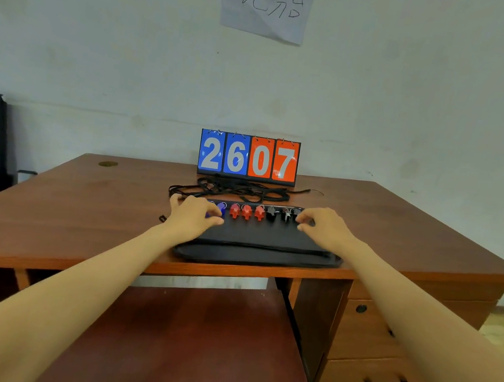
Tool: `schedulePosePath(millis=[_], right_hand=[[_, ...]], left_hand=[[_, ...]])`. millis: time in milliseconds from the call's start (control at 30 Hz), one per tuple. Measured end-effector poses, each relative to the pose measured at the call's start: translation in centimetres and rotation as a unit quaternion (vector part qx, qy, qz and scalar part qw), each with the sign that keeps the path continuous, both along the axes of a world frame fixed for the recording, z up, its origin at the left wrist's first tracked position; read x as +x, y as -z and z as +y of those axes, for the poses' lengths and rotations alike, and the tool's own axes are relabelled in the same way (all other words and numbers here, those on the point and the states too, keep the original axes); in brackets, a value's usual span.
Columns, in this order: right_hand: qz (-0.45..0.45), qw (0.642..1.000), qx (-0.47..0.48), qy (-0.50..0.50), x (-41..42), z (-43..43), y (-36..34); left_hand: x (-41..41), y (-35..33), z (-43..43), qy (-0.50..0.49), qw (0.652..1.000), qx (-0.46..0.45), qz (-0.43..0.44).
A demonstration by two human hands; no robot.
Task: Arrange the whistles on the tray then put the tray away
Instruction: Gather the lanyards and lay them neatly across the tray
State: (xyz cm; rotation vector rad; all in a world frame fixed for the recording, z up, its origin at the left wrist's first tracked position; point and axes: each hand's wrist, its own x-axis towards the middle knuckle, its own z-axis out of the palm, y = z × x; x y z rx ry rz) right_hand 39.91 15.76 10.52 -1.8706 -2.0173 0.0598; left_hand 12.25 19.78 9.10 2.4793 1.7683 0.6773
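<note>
Whistles (246, 211) in row along far edge of black tray (257, 239), blue, red, black; tray on surface (84, 202) near front edge. Left hand (192, 215) fingers curled at blue whistles; right hand (324, 226) pinching at black end; actual grip: cannot tell. Judged: arranging nearly complete. Next: grasp tray ends, lift level; cords (232, 188) trail behind.

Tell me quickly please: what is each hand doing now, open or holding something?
Left hand: fingers curled over the blue whistles; a grip cannot be told.
Right hand: fingers curled by the black whistles; a grip cannot be told.

scoreboard (248, 157) (reads 2607) on wooden desk (84, 202); handwritten paper (267, 4) on wall.
</note>
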Motion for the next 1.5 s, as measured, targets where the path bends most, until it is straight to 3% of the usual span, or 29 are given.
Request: schedulePosePath(millis=[233, 533, 700, 967, 1033, 1133, 1167, 1233, 1300, 1367, 1433, 1500], right_hand=[[0.061, 0.998, 0.023, -0.023, -2.5, 7.6, -3.8], [0.010, 0.996, -0.072, -0.044, -5.8, 19.2, -3.3], [-0.024, 0.989, -0.138, -0.043, -7.3, 23.2, -0.9], [-0.054, 0.988, -0.139, -0.025, -8.6, 25.4, 1.7], [-0.016, 0.993, -0.111, -0.033, -8.3, 25.4, 1.7], [0.149, 0.988, -0.022, -0.038, -7.8, 24.4, 0.5], [0.207, 0.978, -0.002, -0.040, -7.7, 23.9, -0.2], [0.291, 0.955, 0.032, -0.046, -7.7, 22.9, -1.4], [0.316, 0.945, 0.062, -0.058, -7.6, 21.9, -2.4], [0.317, 0.943, 0.072, -0.068, -7.6, 21.2, -2.9], [0.311, 0.945, 0.071, -0.072, -7.4, 20.7, -3.3], [0.276, 0.956, 0.078, -0.069, -7.1, 20.4, -3.7]], left_hand=[[-0.1, -3.8, 8.5, -0.007, 1.000, 0.026, -0.006], [-0.7, -2.3, 19.8, 0.014, 0.996, -0.087, -0.010], [0.2, -0.1, 22.2, 0.064, 0.987, -0.104, 0.103], [-0.9, 1.2, 23.3, 0.035, 0.980, -0.137, 0.142], [-0.6, 1.0, 23.0, 0.026, 0.987, -0.112, 0.112], [0.7, -0.1, 22.1, 0.018, 0.996, -0.079, -0.023], [1.3, -0.7, 21.7, 0.031, 0.989, -0.105, -0.102], [2.7, -2.1, 20.5, 0.068, 0.936, -0.196, -0.283], [4.1, -3.3, 19.4, 0.089, 0.884, -0.237, -0.392], [5.3, -3.8, 18.8, 0.100, 0.857, -0.220, -0.455], [6.2, -4.3, 18.4, 0.101, 0.841, -0.199, -0.493], [6.7, -4.5, 18.4, 0.094, 0.851, -0.178, -0.485]])
